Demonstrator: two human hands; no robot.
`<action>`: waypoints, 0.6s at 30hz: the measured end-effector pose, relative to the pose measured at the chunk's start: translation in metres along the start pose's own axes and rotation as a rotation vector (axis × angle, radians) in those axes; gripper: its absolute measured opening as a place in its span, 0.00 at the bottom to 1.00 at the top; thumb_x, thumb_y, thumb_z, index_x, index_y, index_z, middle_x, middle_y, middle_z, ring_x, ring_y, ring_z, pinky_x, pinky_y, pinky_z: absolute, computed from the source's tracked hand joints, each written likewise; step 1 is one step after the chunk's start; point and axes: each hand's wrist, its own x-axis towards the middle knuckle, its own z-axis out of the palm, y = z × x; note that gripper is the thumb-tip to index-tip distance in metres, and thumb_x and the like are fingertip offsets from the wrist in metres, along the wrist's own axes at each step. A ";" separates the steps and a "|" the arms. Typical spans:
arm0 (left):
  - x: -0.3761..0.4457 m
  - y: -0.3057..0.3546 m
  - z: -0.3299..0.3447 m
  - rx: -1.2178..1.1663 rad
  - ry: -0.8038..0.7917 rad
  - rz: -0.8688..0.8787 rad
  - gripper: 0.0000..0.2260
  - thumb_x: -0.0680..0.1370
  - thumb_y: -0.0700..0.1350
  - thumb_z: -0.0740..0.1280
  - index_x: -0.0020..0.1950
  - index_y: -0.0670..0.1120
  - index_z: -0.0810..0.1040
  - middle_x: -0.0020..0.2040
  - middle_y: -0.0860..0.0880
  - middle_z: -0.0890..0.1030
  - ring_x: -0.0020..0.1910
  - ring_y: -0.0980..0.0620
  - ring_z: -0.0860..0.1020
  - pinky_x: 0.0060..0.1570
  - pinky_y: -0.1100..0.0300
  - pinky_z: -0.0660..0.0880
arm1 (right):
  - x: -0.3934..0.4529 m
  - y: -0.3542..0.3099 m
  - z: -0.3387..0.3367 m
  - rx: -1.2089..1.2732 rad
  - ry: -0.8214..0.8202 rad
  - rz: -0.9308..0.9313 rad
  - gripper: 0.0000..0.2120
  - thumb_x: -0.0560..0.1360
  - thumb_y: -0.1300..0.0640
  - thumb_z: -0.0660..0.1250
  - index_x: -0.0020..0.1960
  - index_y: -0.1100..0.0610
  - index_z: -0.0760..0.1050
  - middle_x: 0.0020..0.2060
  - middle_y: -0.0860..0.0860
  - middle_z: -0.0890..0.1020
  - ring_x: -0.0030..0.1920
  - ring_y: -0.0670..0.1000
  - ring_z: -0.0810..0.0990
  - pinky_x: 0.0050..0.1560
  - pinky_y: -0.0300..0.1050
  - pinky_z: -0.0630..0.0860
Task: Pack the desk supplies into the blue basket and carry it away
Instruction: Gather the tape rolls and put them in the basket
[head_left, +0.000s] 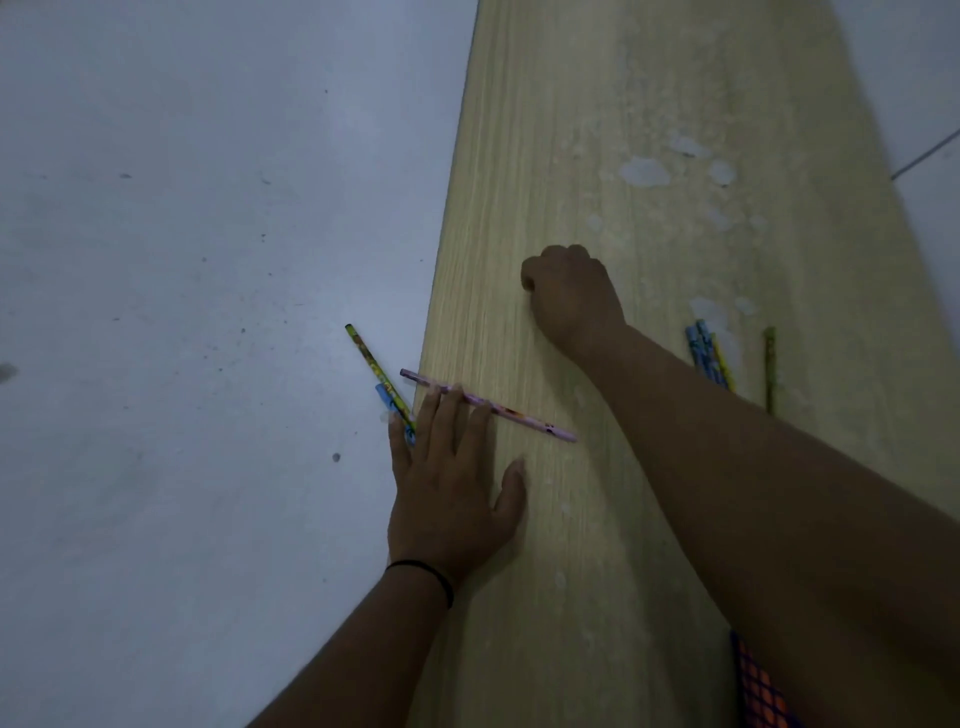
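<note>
The left hand (447, 483) lies flat and open at the tabletop's (597, 130) left edge, its straight fingers resting across the pink pencil (511, 413) without curling round it. That pencil's long axis runs from upper left to lower right, its upper end poking past the edge and most of its length on the wood just ahead of the fingertips, so this hand is plainly the nearer one for a grip. Under the outer fingers a yellow-green pencil (371, 364) and a blue pencil (387, 397) jut out over the floor (182, 260), crossing the edge at a steeper slant. The right hand (571, 291) sits further up the tabletop, fingers curled into a fist; whether it holds anything I cannot tell. To its right, well apart from the left hand, lie more pencils (709, 356) in blue and yellow, with a green pencil (769, 369) just beside them, all roughly lengthwise. The pencils are thin, printed sticks, likely to roll; the tabletop is pale wood grain with whitish worn patches. The blue basket is not clearly in view; an orange and blue mesh (761, 686) shows at the lower edge.
</note>
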 end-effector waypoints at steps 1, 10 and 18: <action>0.000 0.000 0.001 -0.002 0.003 -0.002 0.26 0.74 0.60 0.57 0.67 0.46 0.69 0.72 0.43 0.68 0.74 0.43 0.61 0.72 0.42 0.45 | -0.009 0.000 -0.006 0.050 0.028 0.012 0.13 0.75 0.68 0.54 0.54 0.63 0.75 0.47 0.61 0.78 0.48 0.60 0.75 0.47 0.54 0.73; -0.005 0.001 -0.003 -0.014 0.116 0.020 0.28 0.72 0.59 0.59 0.65 0.42 0.72 0.68 0.41 0.71 0.72 0.42 0.63 0.72 0.39 0.49 | -0.151 0.017 -0.086 0.273 0.238 0.147 0.09 0.76 0.61 0.62 0.53 0.63 0.76 0.47 0.60 0.79 0.49 0.59 0.77 0.51 0.53 0.73; -0.029 0.044 -0.013 -0.102 0.299 0.204 0.24 0.72 0.55 0.61 0.63 0.43 0.74 0.65 0.40 0.73 0.71 0.41 0.64 0.70 0.39 0.53 | -0.354 0.077 -0.154 0.435 0.232 0.556 0.08 0.75 0.57 0.68 0.52 0.58 0.80 0.44 0.48 0.79 0.44 0.45 0.76 0.40 0.28 0.68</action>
